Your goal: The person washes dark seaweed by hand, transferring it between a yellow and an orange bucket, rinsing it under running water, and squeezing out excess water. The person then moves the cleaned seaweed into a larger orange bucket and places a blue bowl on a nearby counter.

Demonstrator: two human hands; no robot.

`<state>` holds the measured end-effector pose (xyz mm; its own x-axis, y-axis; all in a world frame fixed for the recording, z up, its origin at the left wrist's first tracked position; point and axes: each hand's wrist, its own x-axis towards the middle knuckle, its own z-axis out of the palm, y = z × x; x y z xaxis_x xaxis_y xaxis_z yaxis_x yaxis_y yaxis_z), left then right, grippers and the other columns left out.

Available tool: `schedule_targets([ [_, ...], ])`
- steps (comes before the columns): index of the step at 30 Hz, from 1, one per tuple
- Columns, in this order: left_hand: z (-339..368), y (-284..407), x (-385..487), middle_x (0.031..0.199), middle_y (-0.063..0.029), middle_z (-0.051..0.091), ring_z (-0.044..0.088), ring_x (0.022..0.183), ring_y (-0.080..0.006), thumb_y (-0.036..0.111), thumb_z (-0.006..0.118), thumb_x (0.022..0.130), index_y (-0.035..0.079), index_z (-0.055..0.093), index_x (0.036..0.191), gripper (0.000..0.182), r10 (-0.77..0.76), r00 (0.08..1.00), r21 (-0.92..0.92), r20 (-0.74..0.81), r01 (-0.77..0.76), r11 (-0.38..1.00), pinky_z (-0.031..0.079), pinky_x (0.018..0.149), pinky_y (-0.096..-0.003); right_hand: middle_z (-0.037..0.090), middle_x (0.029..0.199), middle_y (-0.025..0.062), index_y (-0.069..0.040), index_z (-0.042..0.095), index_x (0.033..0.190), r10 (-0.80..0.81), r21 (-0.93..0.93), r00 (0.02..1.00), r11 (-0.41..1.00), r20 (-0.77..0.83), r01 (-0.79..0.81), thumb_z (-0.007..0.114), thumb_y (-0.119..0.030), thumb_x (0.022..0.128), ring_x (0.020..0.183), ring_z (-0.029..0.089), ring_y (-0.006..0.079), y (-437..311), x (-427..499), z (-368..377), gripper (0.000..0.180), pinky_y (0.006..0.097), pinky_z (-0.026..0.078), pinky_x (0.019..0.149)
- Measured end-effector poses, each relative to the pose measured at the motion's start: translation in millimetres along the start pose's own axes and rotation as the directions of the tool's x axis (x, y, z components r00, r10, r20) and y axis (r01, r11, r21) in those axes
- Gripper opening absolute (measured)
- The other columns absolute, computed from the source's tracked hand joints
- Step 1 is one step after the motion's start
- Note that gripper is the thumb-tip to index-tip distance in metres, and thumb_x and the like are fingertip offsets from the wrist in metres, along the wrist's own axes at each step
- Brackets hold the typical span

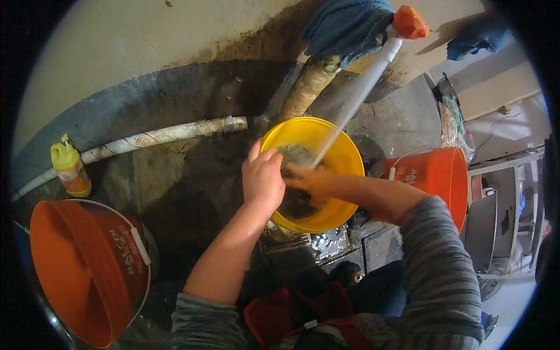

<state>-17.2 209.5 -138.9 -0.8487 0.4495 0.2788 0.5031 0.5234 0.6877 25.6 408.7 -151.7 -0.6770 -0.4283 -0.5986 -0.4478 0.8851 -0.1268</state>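
Observation:
A yellow plastic bucket [345,153] stands below a tap nozzle [389,48] with an orange cover [410,22], and a stream of water falls into it. My left hand [264,177] grips the bucket's left rim, fingers over the edge. My right hand [313,181] is inside the bucket, near where the stream lands; it is blurred, its fingers look spread, and whether it touches anything under the water is hidden. The bottom of the bucket looks dark and murky.
Orange buckets with white handles stand at the left [83,271] and right [431,179]. A yellow bottle [71,168] stands by a white pipe [166,136] along the wall. Blue cloth [345,26] hangs over a thick pipe [311,85]. A metal rack [503,218] is at the right.

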Motion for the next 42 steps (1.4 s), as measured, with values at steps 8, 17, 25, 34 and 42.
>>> schedule_targets([
  [8,3.9,-2.3,-0.5,0.118,-0.0099,0.061,0.043,0.128,-0.0334,0.0,0.059,0.072,0.002,0.068,0.093,0.023,0.005,1.0,0.023,0.001,-0.005,1.0,0.041,0.097,-0.0444,0.053,0.127,0.0214,-0.01,0.049,0.132,0.299,0.078,0.937,0.945,0.183,-0.317,0.074,-0.025,0.068,0.12,0.049,0.0319,-10.6,119.8,76.9,0.07,0.0448,0.042,0.098],
  [17,6.9,-4.8,-0.2,0.112,-0.0088,0.061,0.043,0.126,-0.0333,-0.001,0.06,0.07,0.002,0.067,0.094,0.025,0.029,0.999,0.045,-0.029,-0.028,0.999,0.042,0.095,-0.0435,0.064,0.115,0.0192,0.0,0.059,0.121,0.395,0.82,0.917,0.51,0.047,-0.261,0.071,-0.025,0.07,0.108,0.06,0.0286,-7.7,35.1,28.5,0.058,0.0377,0.044,0.097],
  [25,1.3,-0.1,0.3,0.114,-0.0099,0.061,0.044,0.125,-0.0357,-0.003,0.057,0.07,0.001,0.064,0.102,0.032,0.041,0.996,0.012,-0.076,-0.04,0.999,0.043,0.094,-0.045,0.065,0.113,0.0183,-0.007,0.048,0.133,0.42,0.776,0.907,0.568,0.015,-0.276,0.067,-0.013,0.079,0.106,0.062,0.0314,7.3,-54.3,-52.8,0.057,0.0385,0.048,0.094],
  [34,6.0,-3.2,2.5,0.115,-0.0116,0.061,0.046,0.123,-0.0371,-0.002,0.057,0.07,0.001,0.065,0.101,0.032,0.052,0.996,-0.014,-0.072,-0.053,0.998,0.044,0.094,-0.0452,0.064,0.112,0.0182,-0.013,0.05,0.131,0.136,-0.034,0.966,0.991,0.218,-0.131,0.074,-0.019,0.073,0.103,0.062,0.0311,-19.5,76.8,54.6,0.063,0.0388,0.049,0.089],
  [42,6.9,-5.1,0.8,0.114,-0.0109,0.062,0.047,0.124,-0.0357,0.0,0.058,0.071,0.001,0.067,0.096,0.027,0.047,0.998,0.042,-0.045,-0.045,0.998,0.043,0.095,-0.045,0.065,0.112,0.015,-0.013,0.057,0.124,0.459,0.7,0.881,0.593,0.112,-0.398,0.077,-0.014,0.067,0.097,0.062,0.0283,10.5,90.5,59.6,0.06,0.0363,0.048,0.084],
])
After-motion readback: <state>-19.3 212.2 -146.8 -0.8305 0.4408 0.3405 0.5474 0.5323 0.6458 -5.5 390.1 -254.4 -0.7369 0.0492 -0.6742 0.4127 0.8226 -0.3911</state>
